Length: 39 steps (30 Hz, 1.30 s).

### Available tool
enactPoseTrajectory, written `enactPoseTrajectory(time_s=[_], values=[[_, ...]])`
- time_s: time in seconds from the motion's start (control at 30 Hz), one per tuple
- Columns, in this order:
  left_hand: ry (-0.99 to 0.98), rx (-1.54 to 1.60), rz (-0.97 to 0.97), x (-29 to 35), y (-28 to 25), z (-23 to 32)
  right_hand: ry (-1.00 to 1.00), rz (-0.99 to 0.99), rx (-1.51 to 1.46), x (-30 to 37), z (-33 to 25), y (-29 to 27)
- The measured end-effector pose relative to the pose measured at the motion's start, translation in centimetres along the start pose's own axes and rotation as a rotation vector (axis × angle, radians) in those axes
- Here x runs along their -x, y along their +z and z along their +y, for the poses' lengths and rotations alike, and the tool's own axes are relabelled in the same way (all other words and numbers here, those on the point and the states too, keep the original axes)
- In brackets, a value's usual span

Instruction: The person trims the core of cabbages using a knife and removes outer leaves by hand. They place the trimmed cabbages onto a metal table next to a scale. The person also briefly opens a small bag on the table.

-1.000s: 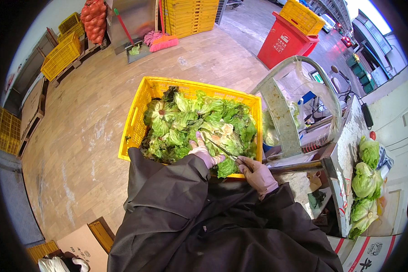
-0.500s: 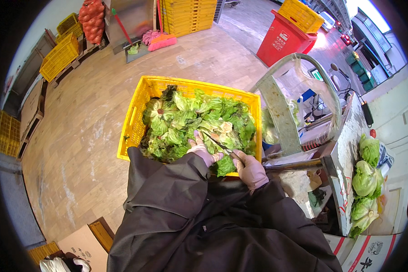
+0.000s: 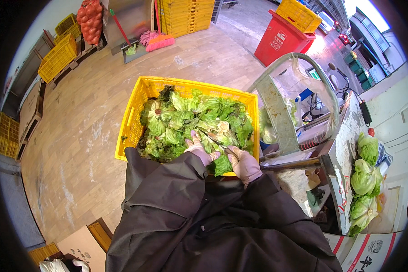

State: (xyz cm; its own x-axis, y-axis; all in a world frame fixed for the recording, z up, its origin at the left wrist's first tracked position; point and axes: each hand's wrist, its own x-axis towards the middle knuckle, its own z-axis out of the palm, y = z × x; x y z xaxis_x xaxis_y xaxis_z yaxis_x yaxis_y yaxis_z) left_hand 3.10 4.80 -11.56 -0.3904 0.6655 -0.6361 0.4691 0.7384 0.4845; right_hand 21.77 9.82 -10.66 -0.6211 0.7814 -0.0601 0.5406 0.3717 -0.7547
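With right hand [image 3: 244, 166] clasped round a dark knife [image 3: 213, 138] and left hand [image 3: 199, 149] spread against lettuce [image 3: 181, 119] inside the yellow crate [image 3: 195, 84], cannot tell whether gripping any of it with the latter. Appears to be at the trimming step; next, probably calls for a controlled cut kept clear of the left hand.

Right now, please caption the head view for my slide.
Right hand holds a knife, left hand touches lettuce in yellow crate.
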Motion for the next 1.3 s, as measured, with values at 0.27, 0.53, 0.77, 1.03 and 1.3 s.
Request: enactPoseTrajectory(time_s=[0.27,0.53,0.77,1.03,1.3], values=[[0.018,0.02,0.054,0.5,-0.1,-0.2,0.011,0.01,-0.001,-0.8,1.4,1.2],[0.009,-0.025,0.044,0.3,0.2,0.3,0.055,0.039,0.082,-1.1,1.1,0.8],[0.019,-0.028,0.068,-0.3,0.8,-0.6,0.086,0.071,0.167,-1.0,0.4,1.8],[0.114,0.02,0.085,0.4,0.5,-0.7,0.0,0.107,0.266,-0.6,-1.7,0.7],[0.144,0.019,0.133,-0.5,0.9,-1.5,0.22,-0.031,0.265,0.7,-5.1,-1.5]])
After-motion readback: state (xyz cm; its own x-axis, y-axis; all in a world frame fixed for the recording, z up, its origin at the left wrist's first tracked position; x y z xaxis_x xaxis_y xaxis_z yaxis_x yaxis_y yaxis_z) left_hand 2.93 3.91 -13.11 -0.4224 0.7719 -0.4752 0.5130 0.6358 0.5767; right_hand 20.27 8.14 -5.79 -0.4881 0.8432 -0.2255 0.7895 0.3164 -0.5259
